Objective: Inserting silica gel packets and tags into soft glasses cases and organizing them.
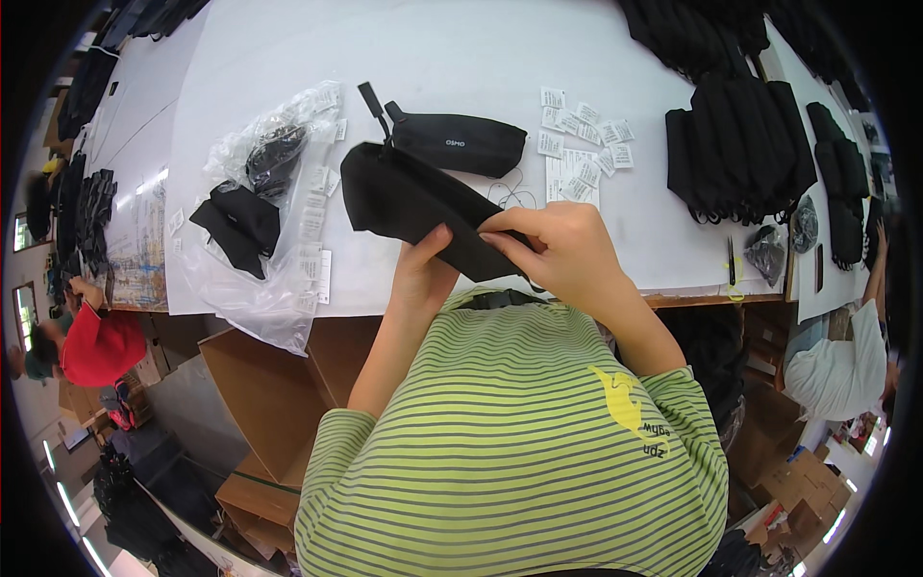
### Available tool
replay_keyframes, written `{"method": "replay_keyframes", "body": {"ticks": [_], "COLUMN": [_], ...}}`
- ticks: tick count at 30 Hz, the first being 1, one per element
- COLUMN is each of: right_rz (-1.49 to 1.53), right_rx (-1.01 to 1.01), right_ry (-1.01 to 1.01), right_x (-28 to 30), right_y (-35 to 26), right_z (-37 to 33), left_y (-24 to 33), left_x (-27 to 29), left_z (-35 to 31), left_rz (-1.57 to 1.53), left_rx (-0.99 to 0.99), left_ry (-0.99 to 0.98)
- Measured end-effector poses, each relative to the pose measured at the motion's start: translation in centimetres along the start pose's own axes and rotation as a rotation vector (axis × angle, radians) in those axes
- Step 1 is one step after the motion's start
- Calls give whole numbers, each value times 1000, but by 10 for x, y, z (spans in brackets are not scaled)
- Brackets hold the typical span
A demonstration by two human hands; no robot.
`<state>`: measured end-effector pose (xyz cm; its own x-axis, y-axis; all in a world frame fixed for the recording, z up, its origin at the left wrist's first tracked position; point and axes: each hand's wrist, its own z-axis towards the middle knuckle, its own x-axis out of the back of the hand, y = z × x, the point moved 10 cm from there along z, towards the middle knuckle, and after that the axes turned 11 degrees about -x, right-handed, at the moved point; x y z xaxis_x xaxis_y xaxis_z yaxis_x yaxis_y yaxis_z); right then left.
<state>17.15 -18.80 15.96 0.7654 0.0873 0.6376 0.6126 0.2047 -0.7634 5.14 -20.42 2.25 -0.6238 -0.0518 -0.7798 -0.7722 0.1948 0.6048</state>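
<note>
A black fabric pouch (pixel 409 204) is tilted between my two hands above the near side of the table. My left hand (pixel 425 271) grips its lower edge, with the thumb lying on top of the cloth. My right hand (pixel 556 245) pinches the pouch's right end between thumb and fingers. Just beyond lies a second black pouch (pixel 461 144), printed with small white lettering; a short black strap (pixel 373 104) sticks up near its left end. Thin dark cords (pixel 517 190) lie on the table by my right hand, partly hidden.
At left, a clear plastic bag (pixel 288 207) has black pieces and white tags on it. Small white labels (pixel 586 135) lie scattered right of centre. Stacked black pouches (pixel 735 149) stand farther right, near a dark slim tool (pixel 731 260). Cardboard boxes (pixel 264 394) sit below the table edge. Co-workers are at both sides.
</note>
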Motion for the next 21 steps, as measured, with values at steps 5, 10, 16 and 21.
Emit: {"method": "replay_keyframes", "body": {"ticks": [5, 10, 16, 21], "right_rz": [206, 305, 538, 795], "right_rx": [-90, -209, -350, -223], "right_ry": [140, 357, 106, -29], "right_x": [11, 23, -8, 7], "right_y": [10, 34, 68, 54], "right_z": [-5, -13, -11, 14], "left_y": [9, 22, 48, 30], "left_x": [5, -5, -18, -53], "left_z": [0, 8, 11, 7], "left_rz": [-139, -214, 144, 284], "left_rx": [2, -105, -234, -18], "left_ry": [230, 155, 191, 48]}}
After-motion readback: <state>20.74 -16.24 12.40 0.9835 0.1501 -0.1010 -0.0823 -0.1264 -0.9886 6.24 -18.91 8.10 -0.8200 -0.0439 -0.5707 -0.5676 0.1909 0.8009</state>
